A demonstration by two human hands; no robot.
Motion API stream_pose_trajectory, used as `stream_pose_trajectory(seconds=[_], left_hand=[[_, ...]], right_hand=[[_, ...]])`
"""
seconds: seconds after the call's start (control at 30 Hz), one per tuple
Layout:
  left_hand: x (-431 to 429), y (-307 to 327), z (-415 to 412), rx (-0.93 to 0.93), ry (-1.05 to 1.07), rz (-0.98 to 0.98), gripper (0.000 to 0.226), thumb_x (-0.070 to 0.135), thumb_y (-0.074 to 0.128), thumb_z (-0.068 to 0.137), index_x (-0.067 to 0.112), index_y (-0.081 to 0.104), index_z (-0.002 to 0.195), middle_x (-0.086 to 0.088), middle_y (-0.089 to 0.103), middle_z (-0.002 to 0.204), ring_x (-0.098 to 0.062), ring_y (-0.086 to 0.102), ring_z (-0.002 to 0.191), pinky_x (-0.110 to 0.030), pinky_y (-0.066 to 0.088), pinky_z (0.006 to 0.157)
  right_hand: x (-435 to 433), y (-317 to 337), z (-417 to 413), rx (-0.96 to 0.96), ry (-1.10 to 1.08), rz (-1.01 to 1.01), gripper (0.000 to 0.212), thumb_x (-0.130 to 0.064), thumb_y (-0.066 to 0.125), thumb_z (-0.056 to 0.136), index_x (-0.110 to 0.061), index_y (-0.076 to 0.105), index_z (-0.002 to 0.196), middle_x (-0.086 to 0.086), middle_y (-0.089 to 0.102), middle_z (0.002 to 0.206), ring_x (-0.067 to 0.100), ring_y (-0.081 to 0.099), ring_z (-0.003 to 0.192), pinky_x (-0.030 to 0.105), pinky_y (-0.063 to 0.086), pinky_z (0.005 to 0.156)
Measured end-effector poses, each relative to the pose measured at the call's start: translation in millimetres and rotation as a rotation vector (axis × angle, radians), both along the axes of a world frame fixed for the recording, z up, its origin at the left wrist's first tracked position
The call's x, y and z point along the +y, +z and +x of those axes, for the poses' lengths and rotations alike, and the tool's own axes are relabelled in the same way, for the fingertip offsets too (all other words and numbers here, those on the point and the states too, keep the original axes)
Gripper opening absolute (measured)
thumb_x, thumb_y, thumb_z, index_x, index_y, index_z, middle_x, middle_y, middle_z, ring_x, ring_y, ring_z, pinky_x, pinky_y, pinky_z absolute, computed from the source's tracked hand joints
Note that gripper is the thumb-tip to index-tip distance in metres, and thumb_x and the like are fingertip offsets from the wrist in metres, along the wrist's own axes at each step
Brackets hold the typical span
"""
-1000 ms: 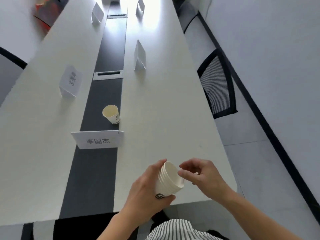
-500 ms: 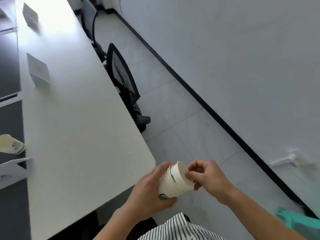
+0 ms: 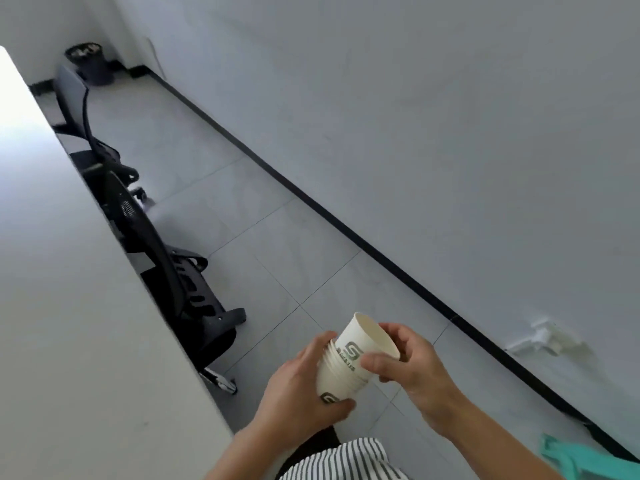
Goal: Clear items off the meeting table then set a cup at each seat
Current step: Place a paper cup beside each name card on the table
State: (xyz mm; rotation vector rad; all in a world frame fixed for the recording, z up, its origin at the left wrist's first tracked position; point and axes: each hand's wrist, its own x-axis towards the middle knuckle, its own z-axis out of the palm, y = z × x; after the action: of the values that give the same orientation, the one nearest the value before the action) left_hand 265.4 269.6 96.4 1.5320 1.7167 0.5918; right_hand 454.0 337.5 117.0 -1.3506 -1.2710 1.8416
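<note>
At lower centre, a stack of paper cups [image 3: 334,377] is being gripped by the left hand [image 3: 298,396]. The top cup [image 3: 365,341] is being pinched between the right hand [image 3: 407,362]'s thumb and fingers.

Two bare forearms reach in from the bottom edge, with no sleeves, watch or rings visible. The left hand [image 3: 298,393] and right hand [image 3: 412,362] are uncovered. Below them shows a striped top [image 3: 343,460], narrow black and white stripes, over dark clothing at the waist.
</note>
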Motion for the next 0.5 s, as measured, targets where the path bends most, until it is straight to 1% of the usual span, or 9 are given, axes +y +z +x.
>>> stream_pose_trajectory(seconds=[0.07,0.13,0.2,0.23,0.3,0.37,0.43,0.5], left_hand=[[38,3,-8,-0.001,0.013,-0.014,0.088,0.055,0.072,0.059,0.045,0.029,0.135,0.015,0.061,0.102,-0.011,0.061,0.087,-0.035,0.054,0.08],[70,4,-21,0.015,0.027,-0.031,0.091,0.057,0.072,0.06,0.046,0.026,0.138,0.012,0.059,0.106,-0.014,0.06,0.091,-0.036,0.053,0.082],[99,4,-35,0.015,0.058,-0.038,0.093,0.059,0.071,0.058,0.046,0.025,0.138,0.012,0.059,0.106,-0.013,0.059,0.091,-0.035,0.054,0.081],[112,3,-42,0.007,0.077,-0.039,0.093,0.059,0.072,0.057,0.047,0.026,0.138,0.014,0.059,0.105,-0.011,0.059,0.089,-0.033,0.054,0.079],[139,-1,-57,-0.011,0.124,-0.045,0.093,0.058,0.074,0.057,0.046,0.028,0.137,0.015,0.06,0.103,-0.007,0.06,0.087,-0.029,0.055,0.075],[165,-7,-71,-0.01,0.178,-0.056,0.094,0.057,0.076,0.058,0.044,0.03,0.139,0.014,0.061,0.104,-0.007,0.06,0.087,-0.025,0.051,0.076],[193,-15,-83,-0.026,0.249,-0.074,0.095,0.057,0.076,0.057,0.044,0.031,0.139,0.011,0.062,0.105,-0.011,0.061,0.088,-0.028,0.053,0.079],[225,-21,-93,-0.046,0.313,-0.082,0.095,0.057,0.076,0.056,0.043,0.032,0.138,0.01,0.062,0.104,-0.012,0.062,0.089,-0.032,0.056,0.08]], right_hand=[[37,8,3,0.038,-0.166,0.056,0.071,-0.037,0.087,0.049,-0.018,0.06,0.111,0.013,0.068,0.106,0.014,0.07,0.085,0.024,0.056,0.068],[72,12,10,0.026,-0.312,0.14,0.07,-0.037,0.086,0.049,-0.02,0.058,0.111,0.006,0.067,0.104,0.01,0.069,0.084,0.021,0.056,0.067],[105,11,17,0.016,-0.396,0.197,0.066,-0.037,0.085,0.049,-0.024,0.059,0.109,-0.003,0.067,0.1,0.004,0.067,0.082,0.017,0.054,0.065],[120,8,20,0.003,-0.407,0.214,0.065,-0.037,0.085,0.05,-0.028,0.059,0.108,-0.007,0.067,0.098,0.003,0.067,0.082,0.017,0.054,0.065],[150,-1,25,-0.043,-0.397,0.219,0.063,-0.035,0.089,0.052,-0.034,0.059,0.107,-0.013,0.067,0.097,0.002,0.066,0.083,0.02,0.054,0.066],[182,-14,28,-0.087,-0.376,0.2,0.065,-0.033,0.092,0.053,-0.035,0.059,0.109,-0.012,0.067,0.1,0.003,0.066,0.085,0.024,0.051,0.072],[220,-29,28,-0.121,-0.337,0.187,0.066,-0.036,0.094,0.05,-0.032,0.063,0.108,-0.008,0.07,0.099,0.008,0.067,0.088,0.028,0.05,0.073],[264,-42,23,-0.141,-0.291,0.183,0.061,-0.038,0.088,0.049,-0.03,0.065,0.105,-0.007,0.072,0.098,0.013,0.068,0.09,0.03,0.05,0.073]])
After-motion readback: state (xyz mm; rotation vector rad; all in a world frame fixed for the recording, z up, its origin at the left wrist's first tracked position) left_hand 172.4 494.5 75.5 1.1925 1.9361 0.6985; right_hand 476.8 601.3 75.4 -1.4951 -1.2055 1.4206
